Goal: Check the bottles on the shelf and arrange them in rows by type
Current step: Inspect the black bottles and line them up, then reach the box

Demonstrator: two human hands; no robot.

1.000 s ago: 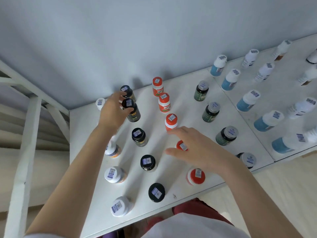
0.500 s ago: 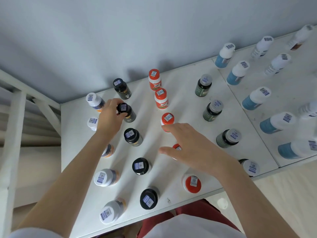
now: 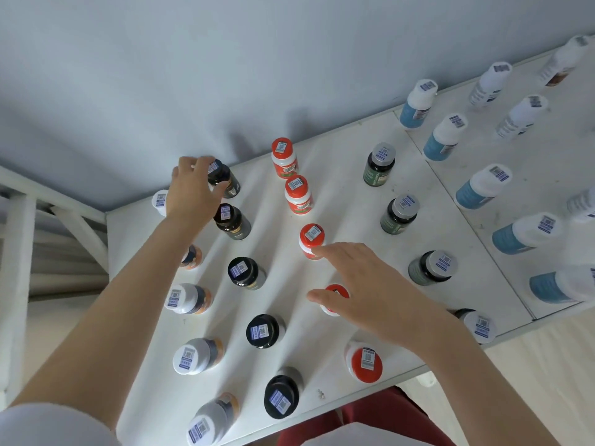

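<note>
The white shelf [image 3: 341, 204] carries bottles already mostly in rows by type: white-capped bottles [image 3: 185, 299] at 9 o'clock, the black-capped row [image 3: 246, 272] next, the red-capped row [image 3: 297, 191] through the centre, then green bottles [image 3: 399, 214] and blue bottles [image 3: 483, 186] toward 2 o'clock. At 11 o'clock the left hand [image 3: 193, 191] curls its fingers round the cap of the farthest black-capped bottle [image 3: 225, 180], near the wall [image 3: 225, 75]. The right hand [image 3: 363, 284] hovers at centre, fingers spread, holding nothing, over a half-hidden red-capped bottle [image 3: 335, 292]. The step looks like squaring the black row; next, that bottle needs lining up with its neighbours.
</note>
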